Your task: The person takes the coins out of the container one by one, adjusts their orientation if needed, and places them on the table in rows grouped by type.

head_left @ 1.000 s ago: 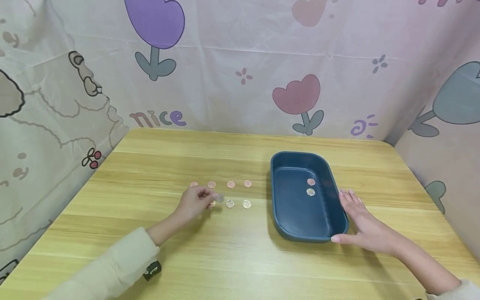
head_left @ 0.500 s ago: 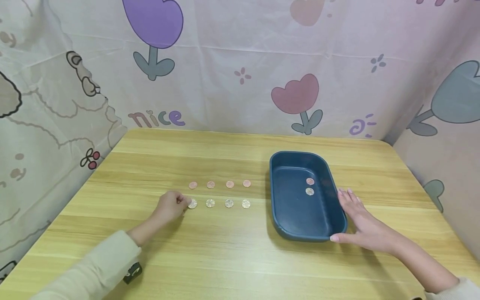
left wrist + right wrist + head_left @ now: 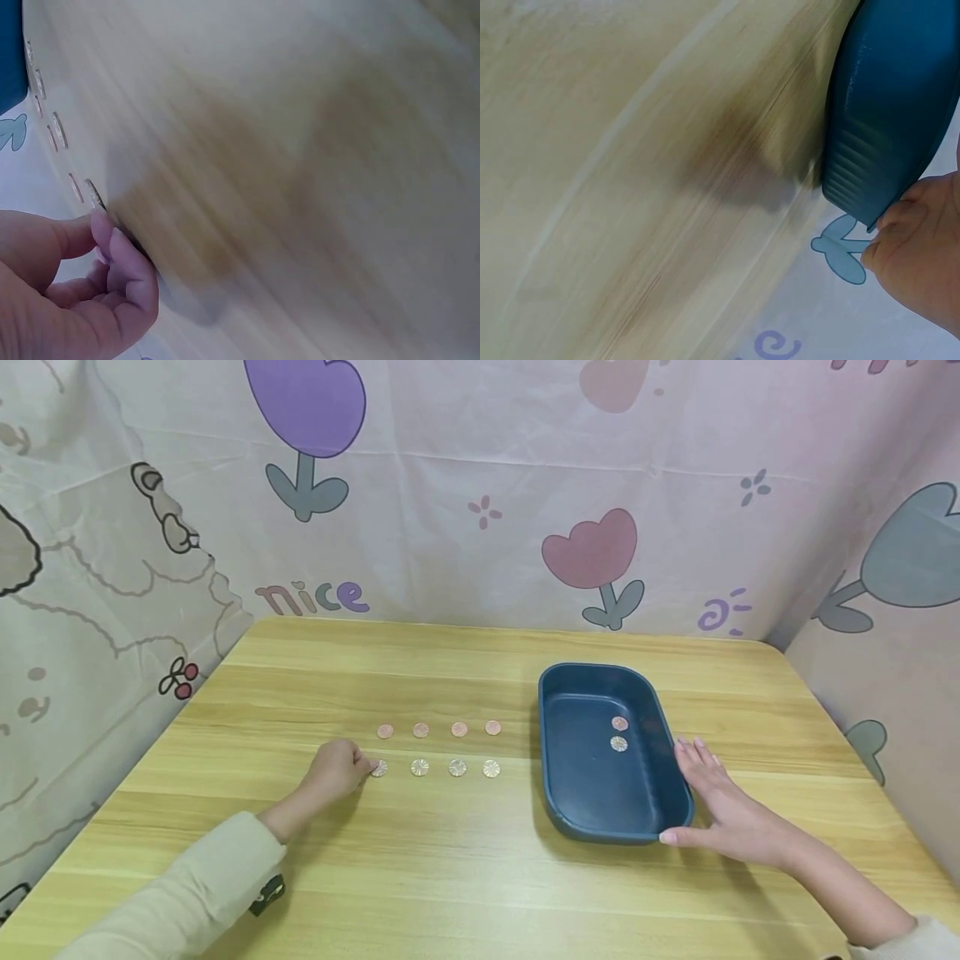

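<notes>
At the left end of the front row of pale gold coins, my left hand (image 3: 332, 774) pinches the edge of one coin (image 3: 379, 768) between thumb and fingertips. That coin lies against the table, and in the left wrist view the fingers (image 3: 131, 277) are curled in beside it. Behind, a row of copper-coloured coins (image 3: 421, 730) runs parallel. My right hand (image 3: 731, 814) rests against the right side and near corner of a dark blue tray (image 3: 551, 752), its fingers extended. Inside the tray lie a copper-coloured coin (image 3: 619, 723) and a pale gold coin (image 3: 618, 743).
The wood-grain table (image 3: 435, 885) reaches back to a printed cloth (image 3: 450, 552) hanging behind and at both sides. A dark band (image 3: 267, 894) shows at my left wrist. The tray stands right of the coin rows, with a gap between them.
My left hand has carried a coin leftward and set it at the end of the front row. Since then the coin has shifted slightly left with my fingers. My right hand stays put.
</notes>
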